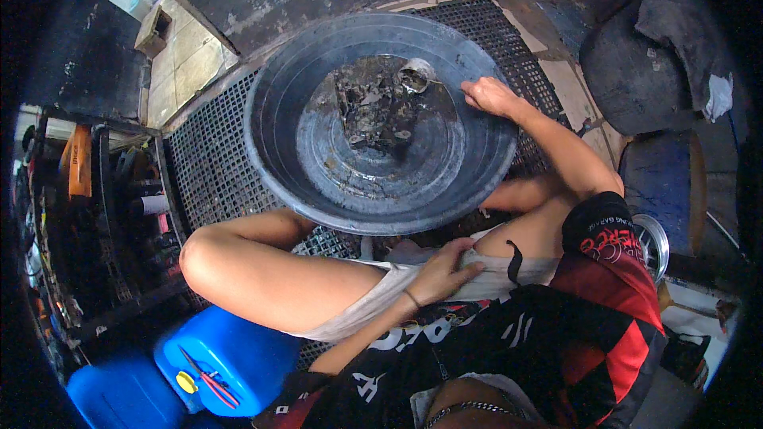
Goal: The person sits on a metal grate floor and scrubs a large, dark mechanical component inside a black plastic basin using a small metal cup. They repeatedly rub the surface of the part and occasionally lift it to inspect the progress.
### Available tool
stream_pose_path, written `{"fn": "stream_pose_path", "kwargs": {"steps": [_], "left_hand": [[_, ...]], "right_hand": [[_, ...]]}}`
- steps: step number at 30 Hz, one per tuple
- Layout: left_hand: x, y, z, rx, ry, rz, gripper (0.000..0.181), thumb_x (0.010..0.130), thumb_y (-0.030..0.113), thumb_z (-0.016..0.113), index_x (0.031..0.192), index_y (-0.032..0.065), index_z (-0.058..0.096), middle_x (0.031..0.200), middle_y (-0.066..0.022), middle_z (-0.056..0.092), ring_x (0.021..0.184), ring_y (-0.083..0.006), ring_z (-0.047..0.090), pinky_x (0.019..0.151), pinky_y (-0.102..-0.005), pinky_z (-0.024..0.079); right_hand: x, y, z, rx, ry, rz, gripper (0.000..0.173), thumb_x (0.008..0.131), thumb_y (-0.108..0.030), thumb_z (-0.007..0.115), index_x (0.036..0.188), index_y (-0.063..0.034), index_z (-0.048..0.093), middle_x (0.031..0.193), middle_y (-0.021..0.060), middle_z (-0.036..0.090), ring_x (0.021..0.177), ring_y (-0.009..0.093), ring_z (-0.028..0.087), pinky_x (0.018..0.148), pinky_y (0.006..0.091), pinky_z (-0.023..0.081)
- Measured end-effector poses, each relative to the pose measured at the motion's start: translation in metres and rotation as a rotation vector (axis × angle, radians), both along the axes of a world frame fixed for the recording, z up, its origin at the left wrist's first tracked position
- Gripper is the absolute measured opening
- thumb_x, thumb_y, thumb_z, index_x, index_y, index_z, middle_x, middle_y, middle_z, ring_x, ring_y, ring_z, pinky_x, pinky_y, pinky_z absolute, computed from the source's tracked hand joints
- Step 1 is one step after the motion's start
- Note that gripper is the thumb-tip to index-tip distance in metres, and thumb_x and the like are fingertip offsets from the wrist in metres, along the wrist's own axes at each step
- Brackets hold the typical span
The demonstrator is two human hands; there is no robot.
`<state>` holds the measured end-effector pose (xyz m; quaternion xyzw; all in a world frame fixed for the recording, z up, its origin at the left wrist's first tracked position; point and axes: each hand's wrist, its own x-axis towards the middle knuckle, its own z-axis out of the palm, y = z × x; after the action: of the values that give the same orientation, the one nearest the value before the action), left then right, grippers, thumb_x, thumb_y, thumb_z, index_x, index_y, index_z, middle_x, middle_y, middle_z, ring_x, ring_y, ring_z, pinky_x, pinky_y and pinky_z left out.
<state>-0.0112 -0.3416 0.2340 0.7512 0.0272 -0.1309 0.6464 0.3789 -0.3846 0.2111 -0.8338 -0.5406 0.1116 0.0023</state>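
In front of me a wide round dark plastic tub [280, 71] stands between my bent legs. On its floor sits a grimy, oily machine part [375, 110], its exact kind hard to make out. A small pale cup-shaped container [417, 74] lies tilted against the part's upper right, with a thin stub pointing to the right. My right hand [492, 96] is over the tub's right side, fingers curled into a fist; whether something thin is inside them does not show. My left hand [444, 274] rests on the light shorts at my lap, fingers apart, holding nothing.
Black perforated matting [214, 149] covers the floor. Blue plastic jerrycans [226, 357] stand at lower left, red-handled pliers [211, 378] on top of one. A dark rack [107, 202] of tools is at left. A dark padded seat [638, 65] and a shiny wheel rim [653, 244] are at right.
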Motion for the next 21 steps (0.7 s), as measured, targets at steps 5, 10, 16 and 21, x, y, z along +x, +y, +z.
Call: {"fn": "stream_pose_path", "kwargs": {"steps": [5,10,16,21], "left_hand": [[0.031,-0.035,0.014,0.300,-0.003,-0.282,0.095,0.074,0.059,0.065,0.139,0.0019,0.027,0.131,-0.0305,0.041,0.122,-0.0434,0.041,0.103,-0.0447,0.034],[0.047,-0.042,0.007,0.478,0.131,-0.215,0.123,0.058,0.073,0.068,0.141,-0.0027,0.017,0.135,-0.0334,0.034,0.124,-0.0479,0.036,0.105,-0.0475,0.030],[0.063,-0.036,-0.025,0.092,0.148,-0.261,0.123,0.054,0.069,0.073,0.134,-0.0115,0.026,0.133,-0.0332,0.038,0.124,-0.0439,0.039,0.105,-0.0438,0.031],[0.074,-0.029,-0.024,0.027,0.220,-0.318,0.111,0.058,0.065,0.075,0.135,-0.0026,0.032,0.133,-0.0246,0.045,0.124,-0.0370,0.042,0.105,-0.0403,0.033]], "right_hand": [[-0.006,0.000,0.005,-0.053,-0.064,0.014,0.018,0.085,-0.021,0.053,0.093,-0.0046,0.055,0.077,0.0226,0.063,0.077,0.041,0.062,0.069,0.0507,0.049],[0.011,-0.005,-0.011,-0.139,-0.087,-0.056,0.019,0.087,-0.021,0.051,0.096,-0.0057,0.057,0.082,0.0226,0.064,0.081,0.040,0.063,0.072,0.0510,0.049],[0.025,0.009,-0.064,-0.096,0.007,-0.226,0.021,0.086,-0.020,0.054,0.095,-0.0019,0.056,0.082,0.0248,0.063,0.082,0.042,0.061,0.072,0.0510,0.048],[0.033,0.027,-0.105,-0.124,0.054,-0.314,0.024,0.086,-0.022,0.053,0.096,-0.0013,0.058,0.089,0.0254,0.063,0.089,0.042,0.061,0.079,0.0495,0.048]]}}
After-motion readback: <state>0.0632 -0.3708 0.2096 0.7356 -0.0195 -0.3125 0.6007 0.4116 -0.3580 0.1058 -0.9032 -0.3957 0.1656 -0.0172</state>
